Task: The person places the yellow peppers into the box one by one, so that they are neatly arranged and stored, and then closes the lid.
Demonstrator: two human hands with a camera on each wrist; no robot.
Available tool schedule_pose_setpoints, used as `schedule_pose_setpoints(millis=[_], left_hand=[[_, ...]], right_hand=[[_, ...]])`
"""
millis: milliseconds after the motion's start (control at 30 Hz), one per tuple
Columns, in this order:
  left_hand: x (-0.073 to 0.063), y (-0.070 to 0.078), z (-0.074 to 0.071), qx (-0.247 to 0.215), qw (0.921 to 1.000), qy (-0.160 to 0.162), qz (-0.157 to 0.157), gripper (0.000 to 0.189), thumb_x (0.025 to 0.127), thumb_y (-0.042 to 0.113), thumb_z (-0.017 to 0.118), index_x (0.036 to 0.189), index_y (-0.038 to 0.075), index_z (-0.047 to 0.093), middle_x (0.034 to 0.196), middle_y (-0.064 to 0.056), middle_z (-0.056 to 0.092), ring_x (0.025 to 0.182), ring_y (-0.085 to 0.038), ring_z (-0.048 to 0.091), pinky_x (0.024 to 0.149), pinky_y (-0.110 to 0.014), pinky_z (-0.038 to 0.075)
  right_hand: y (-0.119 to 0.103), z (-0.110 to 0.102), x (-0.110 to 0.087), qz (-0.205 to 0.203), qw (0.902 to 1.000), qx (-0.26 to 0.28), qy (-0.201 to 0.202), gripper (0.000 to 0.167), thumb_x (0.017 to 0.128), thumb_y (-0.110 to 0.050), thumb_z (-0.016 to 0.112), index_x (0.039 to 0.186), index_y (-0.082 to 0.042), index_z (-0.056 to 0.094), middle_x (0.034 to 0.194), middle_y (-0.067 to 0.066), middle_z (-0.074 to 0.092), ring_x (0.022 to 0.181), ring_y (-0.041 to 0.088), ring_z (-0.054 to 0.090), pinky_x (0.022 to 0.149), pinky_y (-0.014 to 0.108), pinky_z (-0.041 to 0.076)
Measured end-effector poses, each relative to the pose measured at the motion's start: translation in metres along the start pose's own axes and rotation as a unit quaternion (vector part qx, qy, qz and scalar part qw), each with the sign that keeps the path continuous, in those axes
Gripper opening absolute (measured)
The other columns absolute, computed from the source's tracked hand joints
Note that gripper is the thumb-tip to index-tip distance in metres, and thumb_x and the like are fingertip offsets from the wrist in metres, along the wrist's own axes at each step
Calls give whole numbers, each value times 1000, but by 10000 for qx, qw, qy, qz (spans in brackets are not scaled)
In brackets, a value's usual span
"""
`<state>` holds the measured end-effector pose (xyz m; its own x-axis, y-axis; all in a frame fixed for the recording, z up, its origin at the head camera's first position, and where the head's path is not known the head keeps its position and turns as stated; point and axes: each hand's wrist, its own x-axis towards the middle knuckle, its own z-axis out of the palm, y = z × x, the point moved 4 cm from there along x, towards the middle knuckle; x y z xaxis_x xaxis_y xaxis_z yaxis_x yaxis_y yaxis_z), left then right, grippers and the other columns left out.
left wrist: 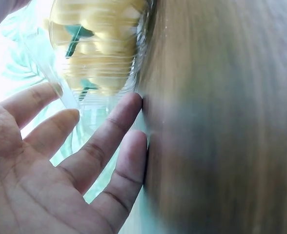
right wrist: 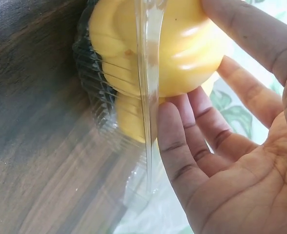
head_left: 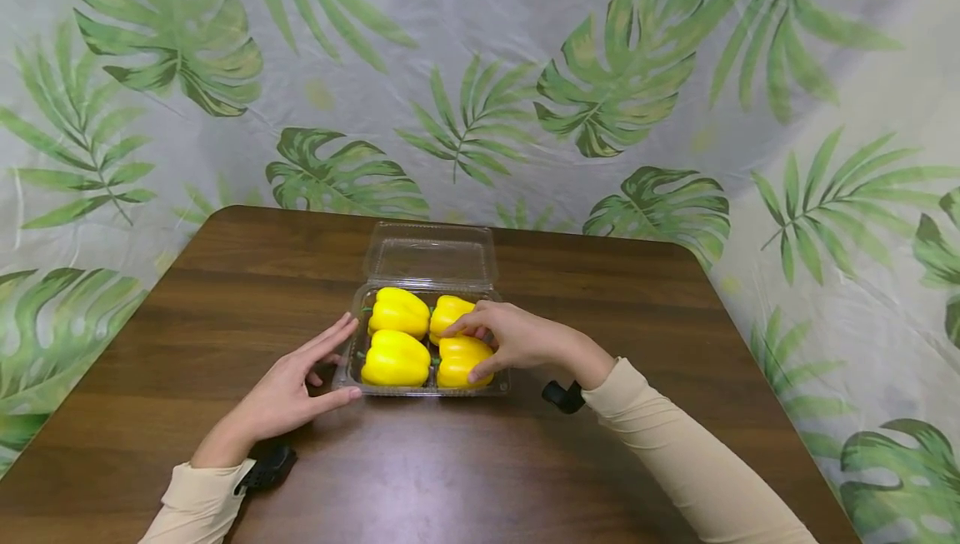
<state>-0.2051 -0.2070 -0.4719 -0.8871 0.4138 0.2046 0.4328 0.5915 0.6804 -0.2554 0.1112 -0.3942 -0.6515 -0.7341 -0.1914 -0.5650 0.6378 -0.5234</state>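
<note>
A clear plastic clamshell container (head_left: 347, 377) lies with its lid (head_left: 431, 257) swung back. Several yellow bell peppers sit in it in two rows. My right hand (head_left: 525, 340) reaches over the right side and holds the front right bell pepper (head_left: 459, 362) between thumb and fingers; in the right wrist view this bell pepper (right wrist: 187, 53) shows above the rim. My left hand (head_left: 281, 394) stays beside the left wall, fingers extended, thumb near the front left corner. The left wrist view shows its fingertips close to the container wall and the table, with green stems (left wrist: 77, 36) behind the plastic.
The container stands toward the far side of a dark brown wooden table (head_left: 247, 277). Behind the table hangs a leaf-patterned curtain (head_left: 480, 94). Black wrist devices (head_left: 272, 467) are strapped to both forearms.
</note>
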Motion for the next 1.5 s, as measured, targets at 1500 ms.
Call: schedule_pose_setpoints(millis=[1500], left_hand=[[98, -29, -19, -2269, 9678, -569, -931, 98, 108, 25, 67, 175, 21, -4, 148, -28, 62, 112, -15, 75, 85, -33, 60]], right_hand=[[104, -1, -13, 1132, 9055, 3382, 2299, 87, 106, -18, 69, 174, -20, 15, 121, 16, 70, 111, 33, 70, 91, 34, 57]])
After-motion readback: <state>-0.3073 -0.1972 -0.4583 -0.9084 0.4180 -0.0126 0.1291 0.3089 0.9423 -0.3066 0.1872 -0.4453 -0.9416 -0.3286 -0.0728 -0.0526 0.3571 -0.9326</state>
